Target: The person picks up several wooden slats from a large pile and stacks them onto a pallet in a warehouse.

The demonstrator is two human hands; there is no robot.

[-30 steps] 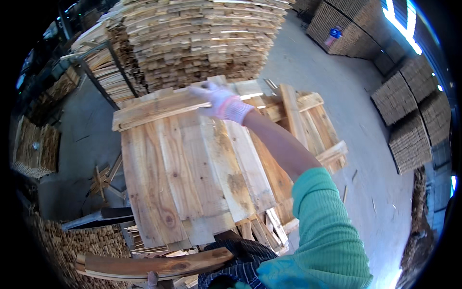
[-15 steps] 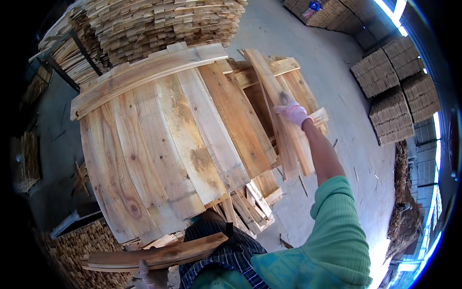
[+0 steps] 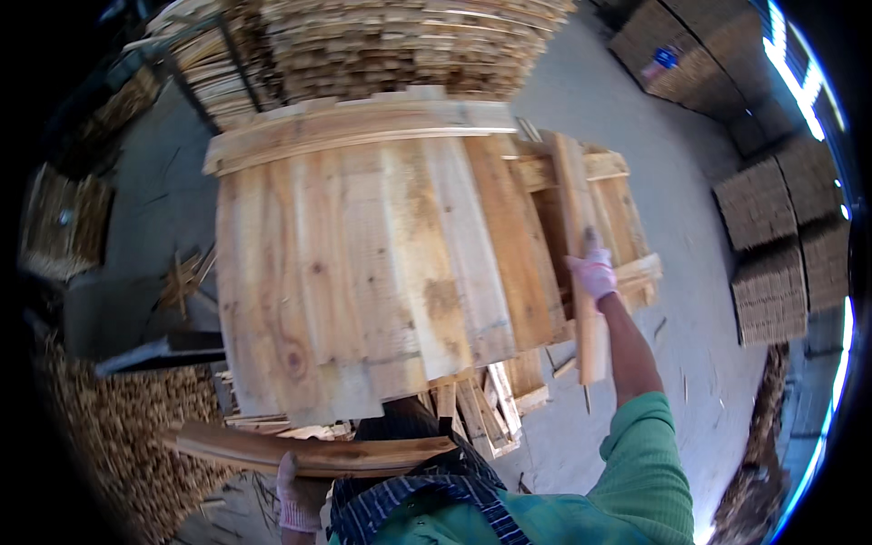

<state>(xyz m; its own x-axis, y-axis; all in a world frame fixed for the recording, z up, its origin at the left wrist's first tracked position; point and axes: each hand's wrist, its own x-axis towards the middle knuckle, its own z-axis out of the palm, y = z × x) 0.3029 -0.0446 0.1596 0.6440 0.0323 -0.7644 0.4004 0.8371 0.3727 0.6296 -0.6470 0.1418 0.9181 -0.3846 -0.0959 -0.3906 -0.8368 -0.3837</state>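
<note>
My gloved right hand (image 3: 594,272) reaches out to the right, its fingers closed round a long wooden board (image 3: 574,195) above the right-hand part of the pile. Low on the left, my gloved left hand (image 3: 298,498) grips a pair of boards (image 3: 313,454) that lie crosswise in front of my body. Between them spreads a surface of boards laid side by side (image 3: 363,263), with another plank (image 3: 363,127) across its far end. Right of it, further boards (image 3: 618,213) rest on cross pieces, with a dark gap beside them.
A tall stack of lumber (image 3: 409,45) stands at the far side beside a dark metal frame (image 3: 238,64). Board stacks (image 3: 763,245) line the right. Wood offcuts (image 3: 481,409) lie below the near edge. At lower left is a heap of cut wood (image 3: 127,445).
My view has shifted, so the pile sits further right in it. The board in my right hand has turned more upright in view. Both hands keep their hold.
</note>
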